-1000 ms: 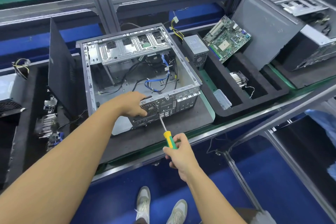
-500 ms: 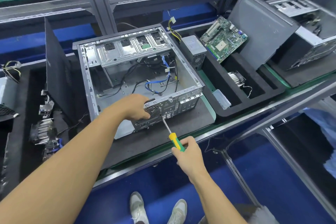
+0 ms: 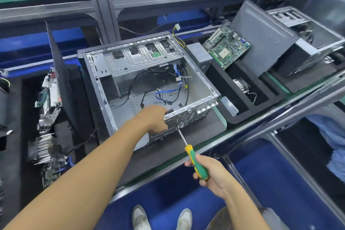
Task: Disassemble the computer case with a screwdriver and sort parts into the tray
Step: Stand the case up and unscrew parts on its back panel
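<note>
An open metal computer case (image 3: 104, 87) lies on its side on a dark mat, with loose black and blue cables inside. My left hand (image 3: 153, 117) grips the case's near rear panel, fingers curled over its top edge by the fan grille. My right hand (image 3: 211, 175) holds a screwdriver (image 3: 196, 160) with a yellow and green handle; its tip touches the rear panel just right of my left hand. A black foam tray (image 3: 261, 106) to the right holds a green motherboard (image 3: 225, 46), a power supply (image 3: 199, 56), a heatsink (image 3: 240, 84) and a grey side panel (image 3: 261, 37).
A black side panel (image 3: 59, 73) stands upright left of the case, beside another tray with boards and heatsinks (image 3: 46, 117). A second opened case (image 3: 308, 39) sits at the far right. A small clear box (image 3: 229, 106) lies at the tray's near corner. A metal frame post (image 3: 104, 5) rises behind.
My right hand has drawn back and lower along the screwdriver handle, while the tip stays on the rear panel. My left hand keeps its grip on the case.
</note>
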Tool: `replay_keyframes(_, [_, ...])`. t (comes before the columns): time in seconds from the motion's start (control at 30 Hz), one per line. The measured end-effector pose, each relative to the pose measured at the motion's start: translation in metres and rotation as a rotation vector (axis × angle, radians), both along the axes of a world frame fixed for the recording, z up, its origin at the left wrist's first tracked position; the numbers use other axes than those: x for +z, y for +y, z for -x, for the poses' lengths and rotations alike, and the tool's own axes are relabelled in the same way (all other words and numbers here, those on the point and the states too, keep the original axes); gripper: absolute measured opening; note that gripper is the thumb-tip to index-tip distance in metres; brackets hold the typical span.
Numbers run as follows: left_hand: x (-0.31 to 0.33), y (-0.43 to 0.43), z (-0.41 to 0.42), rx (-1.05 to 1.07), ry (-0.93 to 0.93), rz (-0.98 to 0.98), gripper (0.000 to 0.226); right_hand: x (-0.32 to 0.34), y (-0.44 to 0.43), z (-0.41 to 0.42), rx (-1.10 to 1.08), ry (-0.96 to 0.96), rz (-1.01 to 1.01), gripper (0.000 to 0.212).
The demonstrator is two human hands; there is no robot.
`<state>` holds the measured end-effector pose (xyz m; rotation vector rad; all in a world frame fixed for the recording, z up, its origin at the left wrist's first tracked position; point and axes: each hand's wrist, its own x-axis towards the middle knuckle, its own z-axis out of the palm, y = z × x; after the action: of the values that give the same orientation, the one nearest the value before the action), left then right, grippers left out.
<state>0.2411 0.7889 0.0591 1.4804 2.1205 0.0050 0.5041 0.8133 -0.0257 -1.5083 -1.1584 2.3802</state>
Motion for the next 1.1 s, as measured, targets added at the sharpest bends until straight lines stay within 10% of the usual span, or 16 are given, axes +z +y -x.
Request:
replay_keyframes(0.2, [0.001, -0.002, 0.000, -0.007, -0.018, -0.018, 0.015, -0.008, -0.015, 0.002, 0.184, -0.483, -1.065, 0.029])
replay_keyframes(0.27, [0.002, -0.002, -0.001, -0.002, -0.020, -0.030, 0.006, -0.007, -0.017, 0.003, 0.116, -0.455, -0.966, 0.027])
replay_keyframes(0.4, [0.006, -0.003, -0.003, 0.021, -0.031, -0.013, 0.008, 0.003, -0.004, 0.003, -0.144, -0.124, -0.005, 0.033])
replay_keyframes(0.5, [0.009, -0.003, -0.004, 0.039, -0.057, -0.008, 0.012, 0.008, 0.004, -0.006, -0.099, 0.009, 0.201, 0.032])
replay_keyframes(0.73, [0.003, 0.001, 0.000, 0.150, -0.145, 0.037, 0.032, 0.016, -0.007, -0.009, 0.080, -0.013, -0.070, 0.011])
replay_keyframes(0.93, [-0.002, 0.004, 0.007, 0.174, -0.189, 0.144, 0.078, 0.012, -0.016, -0.008, 0.234, -0.452, -1.167, 0.026])
replay_keyframes(1.0, [-0.002, 0.004, 0.007, 0.176, -0.194, 0.156, 0.084, 0.010, -0.009, -0.008, 0.220, -0.399, -1.128, 0.029])
replay_keyframes(1.1, [-0.005, 0.005, 0.006, 0.193, -0.210, 0.148, 0.079, 0.015, 0.001, -0.003, 0.017, -0.203, -0.499, 0.018])
